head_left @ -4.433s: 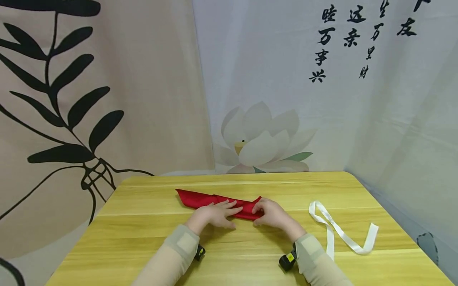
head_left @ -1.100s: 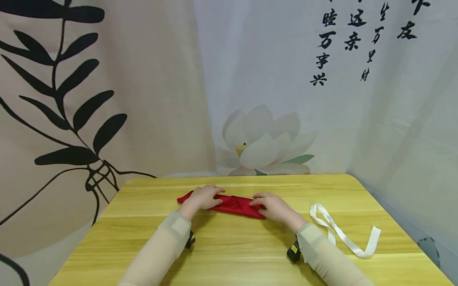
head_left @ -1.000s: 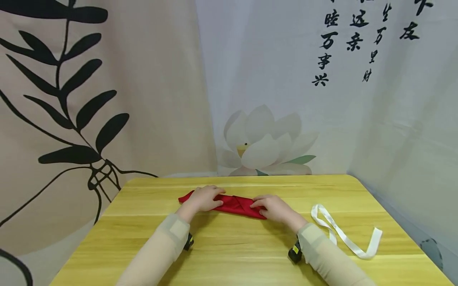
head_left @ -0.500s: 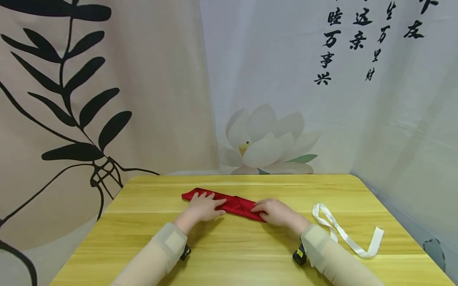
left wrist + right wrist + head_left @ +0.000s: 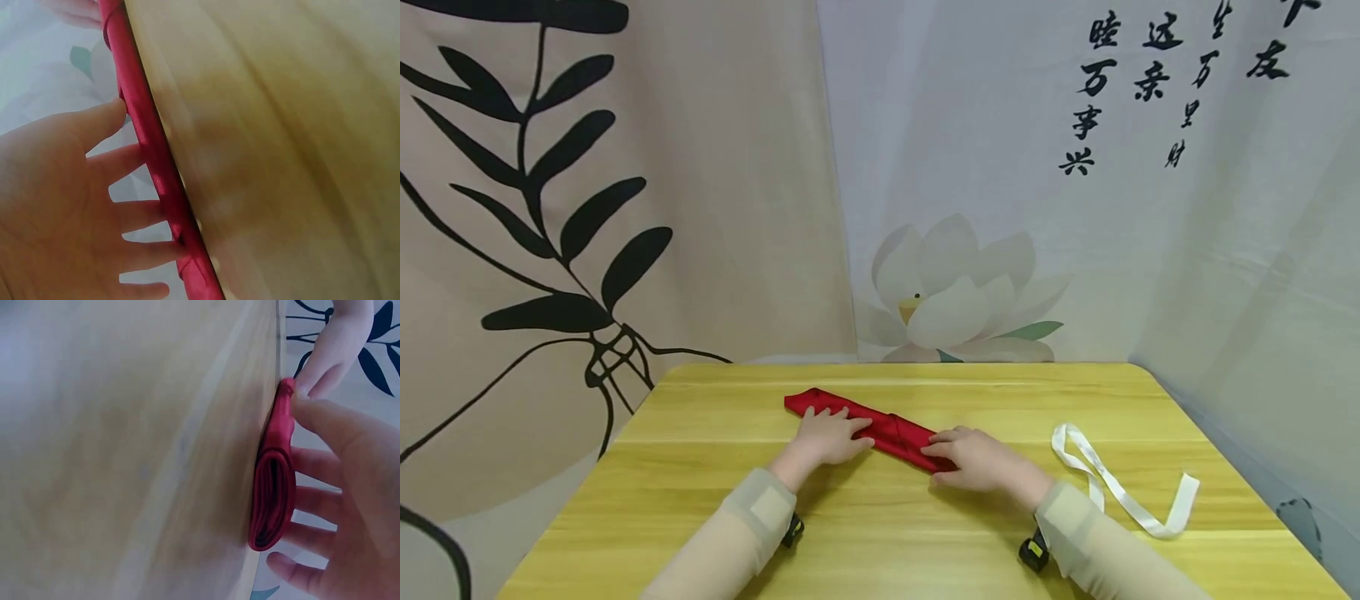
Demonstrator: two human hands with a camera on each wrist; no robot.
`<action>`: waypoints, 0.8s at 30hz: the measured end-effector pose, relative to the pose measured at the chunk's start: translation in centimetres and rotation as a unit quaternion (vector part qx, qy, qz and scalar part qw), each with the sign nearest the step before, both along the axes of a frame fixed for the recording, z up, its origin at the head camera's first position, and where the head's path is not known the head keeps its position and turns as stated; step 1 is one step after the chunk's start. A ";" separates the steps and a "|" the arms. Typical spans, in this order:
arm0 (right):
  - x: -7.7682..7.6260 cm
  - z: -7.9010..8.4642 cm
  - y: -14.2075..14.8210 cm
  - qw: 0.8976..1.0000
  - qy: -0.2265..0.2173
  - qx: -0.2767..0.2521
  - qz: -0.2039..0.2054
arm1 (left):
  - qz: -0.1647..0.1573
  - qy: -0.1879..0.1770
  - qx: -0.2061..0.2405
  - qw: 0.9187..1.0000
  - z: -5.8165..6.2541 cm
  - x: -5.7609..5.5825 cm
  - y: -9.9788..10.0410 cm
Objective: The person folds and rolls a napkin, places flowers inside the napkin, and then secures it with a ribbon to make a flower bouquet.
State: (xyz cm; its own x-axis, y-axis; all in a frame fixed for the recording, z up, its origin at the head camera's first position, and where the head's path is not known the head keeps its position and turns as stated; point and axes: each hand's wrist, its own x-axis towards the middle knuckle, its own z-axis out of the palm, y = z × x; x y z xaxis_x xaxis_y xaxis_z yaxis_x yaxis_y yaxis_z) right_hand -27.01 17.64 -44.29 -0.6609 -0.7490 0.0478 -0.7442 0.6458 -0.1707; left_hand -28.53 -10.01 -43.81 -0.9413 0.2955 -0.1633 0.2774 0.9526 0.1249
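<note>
Resting on a long, flat-rolled red fabric bundle (image 5: 891, 429), the person's left hand (image 5: 829, 437) is spreading its fingers, loose and nearly straight, along the upper left part without clasping it. The right hand (image 5: 981, 460) is laying relaxed fingers over the bundle's right end, with no grasp closing round it. The bundle is lying on a yellow wood-grain table (image 5: 880, 542), toward the far edge, slanting so that its left end is sitting farther away than its right. In the right wrist view, the near end is showing flattened layers wound inside one another.

Well apart to the right, a narrow white satin ribbon (image 5: 1182, 504) is curving across the table in a loose loop. Beige sleeves (image 5: 722, 533) are covering both forearms, and a small black wrist device (image 5: 1033, 552) is hanging below the right cuff. Behind the table, a pale fabric backdrop (image 5: 760, 208) is displaying black leaves, a lotus and black characters.
</note>
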 end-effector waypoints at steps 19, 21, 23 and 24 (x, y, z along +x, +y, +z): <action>3.1 0.6 -1.6 0.999 -0.007 0.014 0.034 | -0.020 0.009 0.052 0.998 -0.5 -1.2 -0.2; 3.4 0.7 -1.8 0.999 -0.008 0.011 0.037 | -0.020 0.007 0.059 0.998 -0.5 -1.4 -0.1; 3.8 0.9 -2.0 0.999 -0.006 0.007 0.042 | -0.022 0.007 0.065 0.998 -0.5 -1.7 0.1; 3.9 0.9 -2.1 0.999 -0.006 0.005 0.045 | -0.022 0.006 0.067 0.998 -0.6 -1.8 0.2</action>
